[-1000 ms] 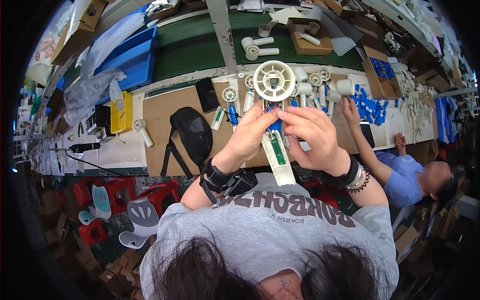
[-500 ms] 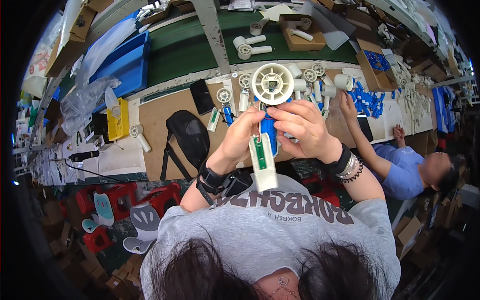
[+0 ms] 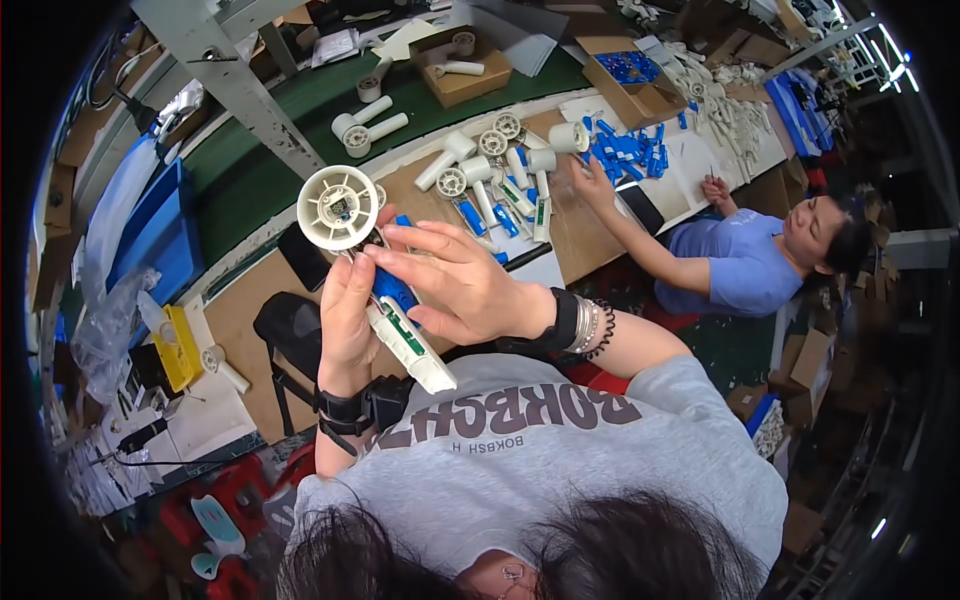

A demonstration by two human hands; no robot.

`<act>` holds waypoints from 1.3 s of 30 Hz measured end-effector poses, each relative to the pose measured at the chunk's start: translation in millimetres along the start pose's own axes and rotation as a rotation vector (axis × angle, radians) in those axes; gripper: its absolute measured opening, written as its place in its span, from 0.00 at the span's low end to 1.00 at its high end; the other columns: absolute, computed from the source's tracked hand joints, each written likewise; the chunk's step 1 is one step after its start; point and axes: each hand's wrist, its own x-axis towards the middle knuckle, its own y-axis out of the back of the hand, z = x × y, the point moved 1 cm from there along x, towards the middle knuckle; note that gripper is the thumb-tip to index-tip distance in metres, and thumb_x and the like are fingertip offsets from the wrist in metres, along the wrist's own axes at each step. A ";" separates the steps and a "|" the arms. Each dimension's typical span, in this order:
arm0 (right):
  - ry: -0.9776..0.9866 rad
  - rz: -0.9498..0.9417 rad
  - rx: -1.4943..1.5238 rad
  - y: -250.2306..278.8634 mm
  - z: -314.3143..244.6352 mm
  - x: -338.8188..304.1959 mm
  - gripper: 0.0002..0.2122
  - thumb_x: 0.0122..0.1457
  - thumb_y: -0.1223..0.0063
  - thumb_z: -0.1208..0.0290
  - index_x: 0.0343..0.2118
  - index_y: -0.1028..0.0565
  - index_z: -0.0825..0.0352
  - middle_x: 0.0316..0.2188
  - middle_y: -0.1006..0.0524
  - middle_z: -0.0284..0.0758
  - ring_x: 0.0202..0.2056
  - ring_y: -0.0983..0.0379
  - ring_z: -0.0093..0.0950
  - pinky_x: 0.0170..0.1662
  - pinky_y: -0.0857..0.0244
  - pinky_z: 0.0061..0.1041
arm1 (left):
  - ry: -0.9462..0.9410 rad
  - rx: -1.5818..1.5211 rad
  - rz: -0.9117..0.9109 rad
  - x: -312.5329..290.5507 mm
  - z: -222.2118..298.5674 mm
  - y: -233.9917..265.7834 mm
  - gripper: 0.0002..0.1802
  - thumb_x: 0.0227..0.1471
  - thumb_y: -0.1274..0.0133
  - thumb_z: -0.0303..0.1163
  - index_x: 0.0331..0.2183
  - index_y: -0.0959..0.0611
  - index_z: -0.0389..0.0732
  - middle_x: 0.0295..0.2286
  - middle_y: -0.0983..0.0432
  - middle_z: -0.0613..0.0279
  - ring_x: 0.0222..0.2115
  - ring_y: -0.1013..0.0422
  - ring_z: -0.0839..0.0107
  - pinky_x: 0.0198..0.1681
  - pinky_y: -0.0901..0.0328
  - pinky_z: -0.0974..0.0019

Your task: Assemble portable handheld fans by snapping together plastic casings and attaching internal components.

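Raised above the bench is a partly assembled handheld fan with a white, spoked round head (image 3: 314, 232). A blue cylindrical battery (image 3: 396, 290) shows below the head. The white handle shell (image 3: 432, 372), holding a narrow green circuit board (image 3: 402, 328), slants toward my chest. My left hand (image 3: 347, 315) is closed around the neck and upper handle. My right hand (image 3: 462, 283) lies across the battery side, its fingertips near the neck and its thumb close to the shell. The fingers partly cover the join between head and handle.
More white fan bodies (image 3: 450, 182) with blue batteries lie on the bench. A black bag (image 3: 290, 330) and yellow bin (image 3: 178, 348) stand left. At right, a co-worker (image 3: 735, 255) reaches toward loose blue batteries (image 3: 630, 150). A metal post (image 3: 245, 90) rises at the far side.
The view has turned, so the bench and co-worker appear farther left. The fan now tilts with its head to the left. Both hands remain on it, the right hand's fingers straighter.
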 end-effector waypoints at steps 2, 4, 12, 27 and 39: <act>-0.086 0.027 0.125 3.5 -6.0 -2.0 0.20 0.50 0.51 0.72 0.48 0.34 0.69 0.46 0.31 0.41 0.46 0.33 0.33 0.51 0.44 0.32 | 0.036 -0.016 -0.070 0.8 0.5 5.7 0.25 0.57 0.62 0.37 0.51 0.39 0.30 0.43 0.32 0.53 0.42 0.34 0.67 0.46 0.38 0.66; -0.257 0.073 0.369 7.5 -9.6 -5.7 0.18 0.52 0.53 0.72 0.47 0.34 0.69 0.46 0.31 0.43 0.46 0.33 0.32 0.51 0.44 0.32 | 0.111 -0.050 -0.215 1.3 5.0 18.8 0.21 0.57 0.59 0.35 0.49 0.36 0.32 0.37 0.29 0.57 0.35 0.31 0.73 0.39 0.34 0.71; -0.824 -0.341 0.802 4.3 9.3 -19.0 0.11 0.56 0.52 0.70 0.38 0.32 0.72 0.32 0.28 0.32 0.32 0.31 0.18 0.35 0.35 0.18 | 0.055 -0.135 -0.180 7.3 8.8 -2.8 0.19 0.56 0.58 0.38 0.44 0.33 0.33 0.31 0.29 0.56 0.36 0.32 0.62 0.42 0.37 0.63; -0.891 -0.174 1.064 -13.7 -13.9 -4.1 0.12 0.59 0.55 0.68 0.39 0.29 0.72 0.31 0.27 0.31 0.31 0.30 0.16 0.33 0.32 0.17 | 0.011 0.016 -0.158 -0.2 23.0 6.2 0.17 0.57 0.59 0.37 0.43 0.34 0.35 0.33 0.27 0.50 0.43 0.32 0.55 0.44 0.34 0.58; -0.918 -0.169 1.099 -29.7 -4.3 -20.8 0.14 0.58 0.53 0.67 0.42 0.29 0.72 0.30 0.26 0.30 0.30 0.29 0.17 0.34 0.31 0.19 | 0.071 0.210 -0.161 3.9 10.5 25.1 0.14 0.54 0.54 0.30 0.42 0.35 0.37 0.31 0.27 0.54 0.35 0.27 0.61 0.38 0.31 0.65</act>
